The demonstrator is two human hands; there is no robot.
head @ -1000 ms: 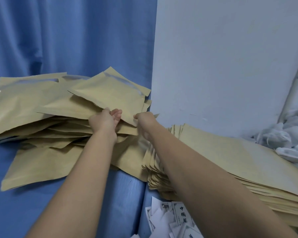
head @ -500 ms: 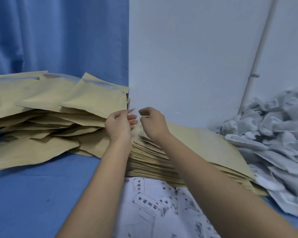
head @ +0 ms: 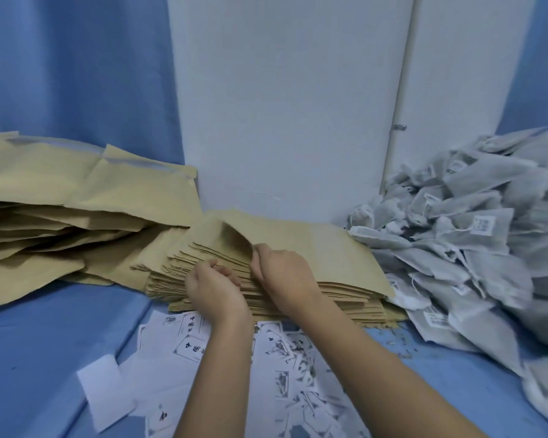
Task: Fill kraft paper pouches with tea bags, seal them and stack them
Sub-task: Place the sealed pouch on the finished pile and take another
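While the right hand [head: 282,273] is pinching the left edge of the top pouch [head: 314,245] and curling it upward, the left hand [head: 214,287] is sitting just beside it, fingers curled against the stack of flat kraft pouches [head: 345,294] at the centre of the frame; whether it is gripping anything, I cannot tell. More pouches [head: 76,191] are lying heaped at the left, tea bags [head: 475,241] are lying piled at the right, and printed slips [head: 193,346] are littering the blue cloth [head: 38,358] below.
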